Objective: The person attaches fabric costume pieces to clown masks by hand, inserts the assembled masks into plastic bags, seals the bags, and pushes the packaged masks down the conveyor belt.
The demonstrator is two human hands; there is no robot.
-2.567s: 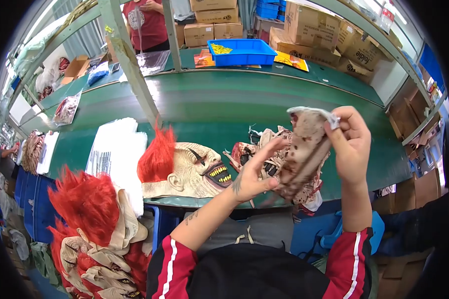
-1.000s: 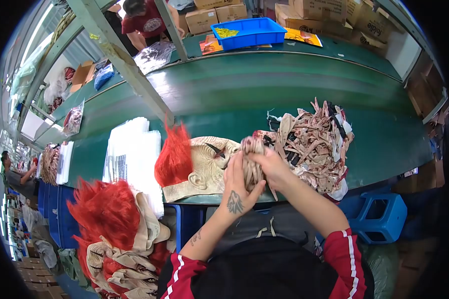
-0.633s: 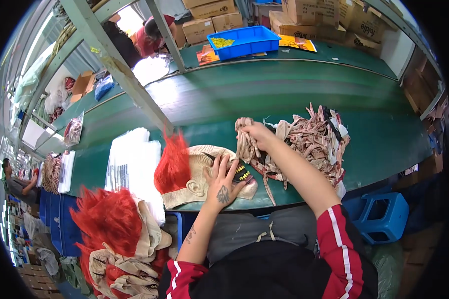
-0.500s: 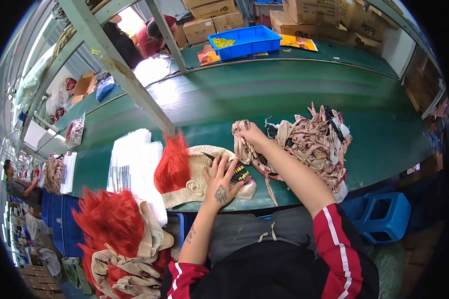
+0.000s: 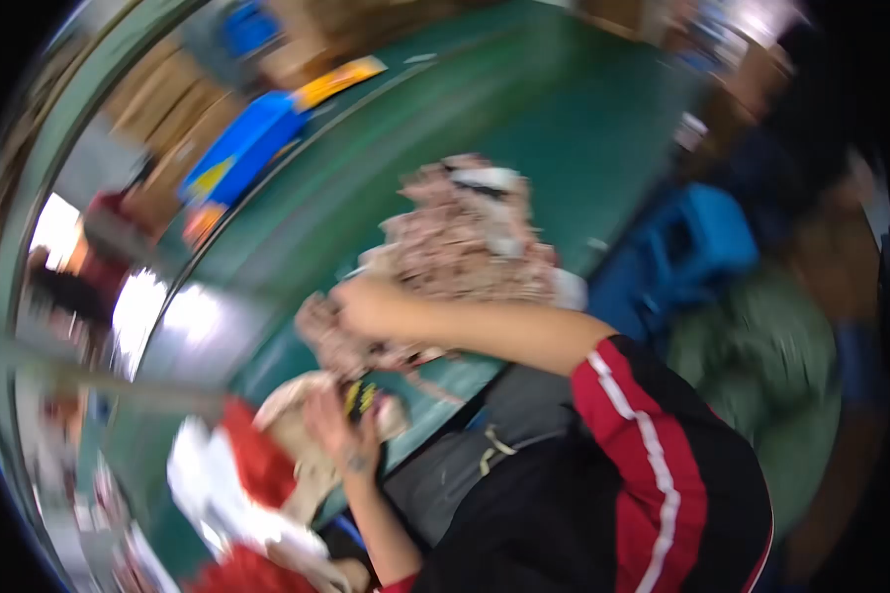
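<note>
Right hand closed in a grip, forearm stretched out across the body from the bent elbow; left hand just nearer the torso, palm down, fingers spread, thumb apart, tattooed wrist roughly in line with its forearm.

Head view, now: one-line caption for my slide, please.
Motion-blurred view: left hand spread on a red-haired mask, right hand gripping a mottled bundle beside a larger pile on a green table.

Your right hand clutches a mottled bundle, blurred, with a heap just beside that grip. Near it, your left hand lies spread on the red-haired mask; a blue tray sits well apart from your grip
</note>
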